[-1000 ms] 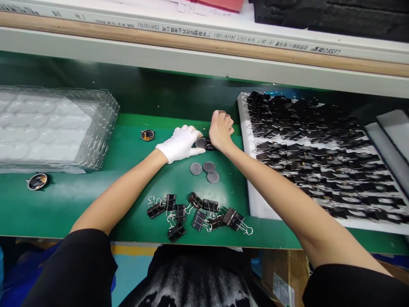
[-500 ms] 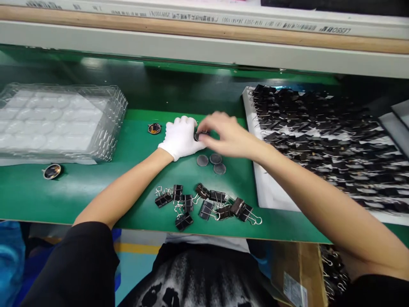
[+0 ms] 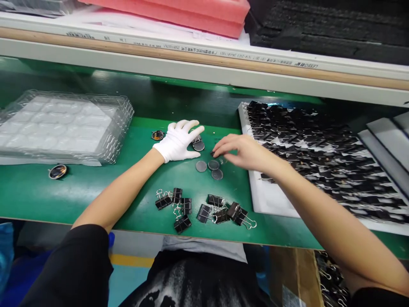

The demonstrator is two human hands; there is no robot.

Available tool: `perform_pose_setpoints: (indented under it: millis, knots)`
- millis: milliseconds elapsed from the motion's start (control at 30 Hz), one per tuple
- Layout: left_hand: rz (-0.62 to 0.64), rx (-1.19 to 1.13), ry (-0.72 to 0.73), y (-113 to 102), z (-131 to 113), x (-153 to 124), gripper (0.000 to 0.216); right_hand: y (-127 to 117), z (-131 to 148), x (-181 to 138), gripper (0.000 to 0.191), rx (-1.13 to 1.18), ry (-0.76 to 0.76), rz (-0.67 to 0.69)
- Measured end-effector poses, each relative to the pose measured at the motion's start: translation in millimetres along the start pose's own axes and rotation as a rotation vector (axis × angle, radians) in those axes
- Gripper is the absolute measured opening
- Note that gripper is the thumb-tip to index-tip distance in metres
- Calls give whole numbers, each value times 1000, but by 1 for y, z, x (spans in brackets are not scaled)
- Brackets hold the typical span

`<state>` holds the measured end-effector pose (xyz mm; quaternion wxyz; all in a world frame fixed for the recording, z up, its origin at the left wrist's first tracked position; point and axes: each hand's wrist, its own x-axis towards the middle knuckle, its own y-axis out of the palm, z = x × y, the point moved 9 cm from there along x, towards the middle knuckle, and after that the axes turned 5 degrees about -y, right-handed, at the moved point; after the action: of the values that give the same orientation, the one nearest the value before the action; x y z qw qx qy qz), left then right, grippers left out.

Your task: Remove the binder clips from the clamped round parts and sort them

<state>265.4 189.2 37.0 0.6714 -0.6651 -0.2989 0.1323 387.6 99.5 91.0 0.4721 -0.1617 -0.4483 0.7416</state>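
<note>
My left hand, in a white glove, rests on the green table with its fingers spread. Between its thumb and forefinger lies a round dark disc with a black binder clip at its upper edge. My bare right hand is just to the right, fingers pinched together; a small dark bit shows at the fingertips, too little to name. Below the hands lie three loose grey discs. Nearer the table's front edge are several black binder clips with wire handles. A round watch-like piece sits left of the glove.
Clear plastic trays are stacked at the left, with another round watch-like piece in front. On the right a white board bears rows of binder clips. A shelf edge crosses behind; a box of clips stands below the table.
My right hand has drawn back right from the disc at my left hand. The glove's fingers have spread, uncovering the disc. One binder clip is gone from the loose group. The view has tilted up.
</note>
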Motion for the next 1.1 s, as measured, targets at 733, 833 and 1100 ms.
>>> perform_pose_setpoints:
  millis: [733, 833, 1100]
  knots:
    - [109, -69, -64, 18, 10, 6, 52, -3, -79, 43, 36, -101, 460, -419]
    - [116, -88, -63, 16, 8, 5, 48, 17, -91, 55, 50, -208, 556, -299]
    - [157, -190, -68, 19, 1, 5, 43, 36, -142, 27, 66, -170, 847, -364]
